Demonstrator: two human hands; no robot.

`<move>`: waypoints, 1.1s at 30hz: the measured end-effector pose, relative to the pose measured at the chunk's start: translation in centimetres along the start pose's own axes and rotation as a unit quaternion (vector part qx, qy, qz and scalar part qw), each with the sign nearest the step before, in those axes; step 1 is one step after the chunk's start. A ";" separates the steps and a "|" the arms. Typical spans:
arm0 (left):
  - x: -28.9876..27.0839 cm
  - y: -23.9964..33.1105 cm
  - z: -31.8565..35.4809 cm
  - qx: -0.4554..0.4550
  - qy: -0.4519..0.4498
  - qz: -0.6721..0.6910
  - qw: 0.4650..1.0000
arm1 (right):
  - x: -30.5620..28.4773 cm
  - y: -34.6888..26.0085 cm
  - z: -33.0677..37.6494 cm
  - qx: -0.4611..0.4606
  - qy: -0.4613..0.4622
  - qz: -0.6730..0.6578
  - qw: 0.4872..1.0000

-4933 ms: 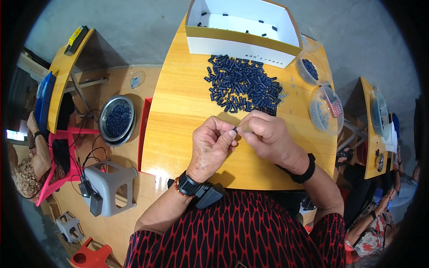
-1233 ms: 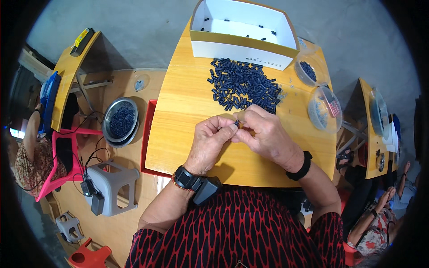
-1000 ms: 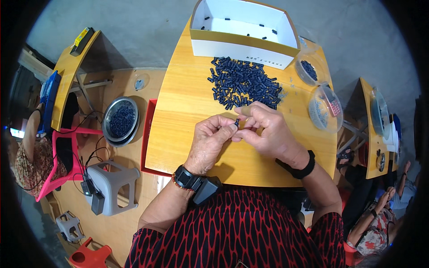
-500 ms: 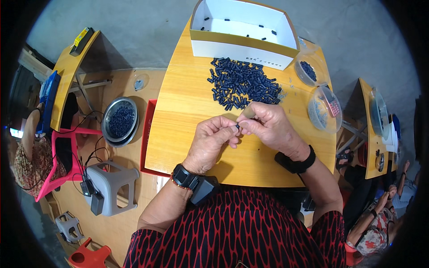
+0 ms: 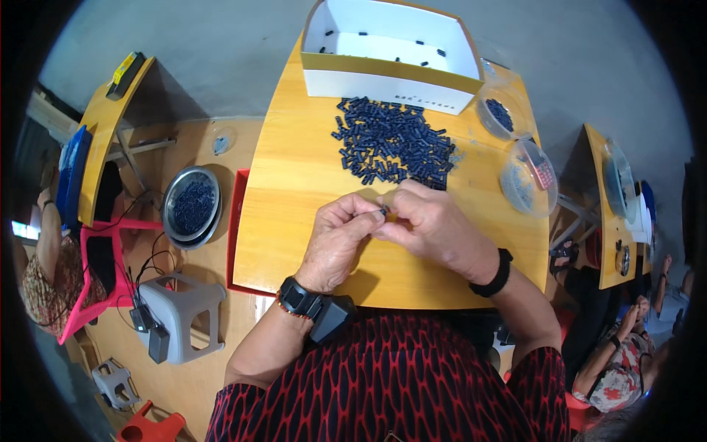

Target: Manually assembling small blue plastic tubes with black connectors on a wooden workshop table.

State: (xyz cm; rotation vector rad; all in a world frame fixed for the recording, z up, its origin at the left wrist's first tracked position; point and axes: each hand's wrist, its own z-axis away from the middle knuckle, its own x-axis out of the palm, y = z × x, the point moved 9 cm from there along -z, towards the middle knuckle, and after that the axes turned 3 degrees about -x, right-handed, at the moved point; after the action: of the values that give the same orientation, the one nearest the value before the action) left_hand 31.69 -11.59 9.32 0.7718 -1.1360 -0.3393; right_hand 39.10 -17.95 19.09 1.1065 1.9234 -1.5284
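My left hand (image 5: 335, 239) pinches a small black piece (image 5: 384, 211) between thumb and fingertips, above the near part of the wooden table (image 5: 287, 214). Right beside it, my right hand (image 5: 427, 225) is closed with thumb and forefinger at the same piece; what its fingers hold is hidden or too small to make out. Just beyond both hands lies a loose pile of short black tube-like pieces (image 5: 394, 140). Tiny metallic bits (image 5: 456, 156) are scattered at the pile's right edge.
Behind the pile stands a white box (image 5: 390, 79) with a few black pieces inside. Clear plastic tubs (image 5: 529, 180) of small parts sit at the table's right edge. On the floor to the left are a metal bowl (image 5: 171, 221) and a grey stool (image 5: 213, 295). Other people sit at side tables.
My right hand has turned, its back now facing up more and its fingers curled closer around the small piece. My left hand keeps its pinch. The whole view has shifted slightly.
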 end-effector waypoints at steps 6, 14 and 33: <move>-0.1 0.2 0.3 -0.027 0.046 -0.104 0.993 | -0.4 -0.8 0.4 -0.044 0.033 0.064 0.996; 0.2 0.1 0.4 -0.009 0.030 -0.144 0.989 | 0.4 -0.8 1.3 -0.058 0.028 0.075 0.995; 0.5 0.2 0.3 -0.020 0.006 -0.160 0.987 | 0.6 0.9 1.2 0.033 -0.023 -0.072 0.997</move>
State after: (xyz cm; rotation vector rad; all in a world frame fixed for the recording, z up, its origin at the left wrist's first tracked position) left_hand 31.63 -11.87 9.88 0.9222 -0.9896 -0.6237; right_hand 39.30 -18.87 17.80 0.9682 1.9704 -1.6913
